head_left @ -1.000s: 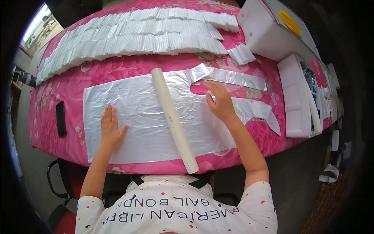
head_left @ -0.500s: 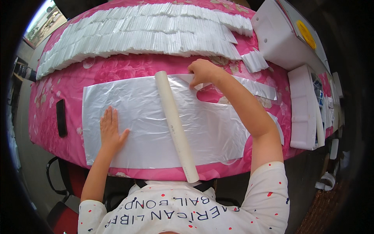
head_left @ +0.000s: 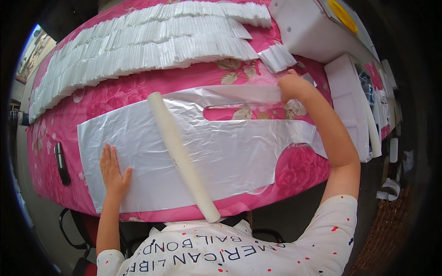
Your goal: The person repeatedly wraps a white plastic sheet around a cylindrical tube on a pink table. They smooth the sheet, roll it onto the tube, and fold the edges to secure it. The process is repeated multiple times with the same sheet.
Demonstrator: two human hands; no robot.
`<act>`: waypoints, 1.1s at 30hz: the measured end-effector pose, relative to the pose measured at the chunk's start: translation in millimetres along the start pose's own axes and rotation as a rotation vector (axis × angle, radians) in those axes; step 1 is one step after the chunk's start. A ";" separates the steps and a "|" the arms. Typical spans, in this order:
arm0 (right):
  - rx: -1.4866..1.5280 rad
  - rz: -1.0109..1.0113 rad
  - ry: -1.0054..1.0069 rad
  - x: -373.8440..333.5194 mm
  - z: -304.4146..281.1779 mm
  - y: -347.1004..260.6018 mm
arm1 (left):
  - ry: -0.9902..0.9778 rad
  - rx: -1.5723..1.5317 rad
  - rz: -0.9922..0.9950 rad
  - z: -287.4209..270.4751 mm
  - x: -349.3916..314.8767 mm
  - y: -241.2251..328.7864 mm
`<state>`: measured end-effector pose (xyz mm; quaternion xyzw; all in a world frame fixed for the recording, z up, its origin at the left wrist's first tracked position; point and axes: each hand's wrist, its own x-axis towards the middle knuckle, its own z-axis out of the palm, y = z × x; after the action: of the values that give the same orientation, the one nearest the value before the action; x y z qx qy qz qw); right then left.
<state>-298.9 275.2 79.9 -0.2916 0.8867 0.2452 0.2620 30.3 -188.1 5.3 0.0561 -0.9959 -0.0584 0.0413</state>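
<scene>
A white plastic carrier bag (head_left: pixel 138 179) with cut-out handles lies spread across the table. My left hand (head_left: pixel 112 171) rests flat on its left part, fingers stretched out. At the far right, my right hand (head_left: pixel 294 86) is closed on the end of the bag's far handle strip (head_left: pixel 248 93), which is drawn out straight; its fingertips are partly hidden. A long whitish tube (head_left: pixel 182 154) lies slantwise over the bag between my hands, its near end reaching past the table's front edge.
Several rows of folded white plastic bags (head_left: pixel 138 57) line the far side, with a small separate stack (head_left: pixel 277 58) to their right. White foam boxes (head_left: pixel 306 30) stand at the right. A black phone (head_left: pixel 61 163) lies at the left on the pink flowered tablecloth (head_left: pixel 301 170).
My right hand has moved right along with the far handle strip, which is now straighter. The tube appears farther left in the picture as the view shifted. My left hand stays flat on the bag.
</scene>
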 end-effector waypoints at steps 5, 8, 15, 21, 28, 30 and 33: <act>-0.028 0.304 0.045 -10.1 46.4 74.4 | 0.011 -0.009 0.018 -0.4 -0.9 0.2; 0.015 0.604 0.198 -19.5 101.0 126.0 | -0.010 -0.010 0.029 -1.2 2.1 0.8; 0.056 0.522 0.763 -44.1 75.0 17.3 | -0.021 -0.016 0.013 -4.9 -2.8 1.6; 0.967 -0.063 0.469 -111.5 -2.3 -248.0 | 0.035 -0.054 0.021 11.3 -5.6 -10.9; 0.714 0.000 0.449 -113.7 0.0 -329.9 | 0.023 -0.040 -0.042 7.9 -4.4 -4.0; 0.662 0.038 0.428 -118.9 2.6 -319.9 | 0.029 -0.054 -0.043 5.3 -2.0 -4.0; 0.630 0.170 0.496 -123.7 49.7 -264.8 | 0.032 -0.033 -0.051 10.2 -3.6 -4.2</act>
<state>-26.3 164.6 43.5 -0.1729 0.9756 -0.0954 0.0957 33.4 -190.7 -5.5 0.0817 -0.9922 -0.0750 0.0566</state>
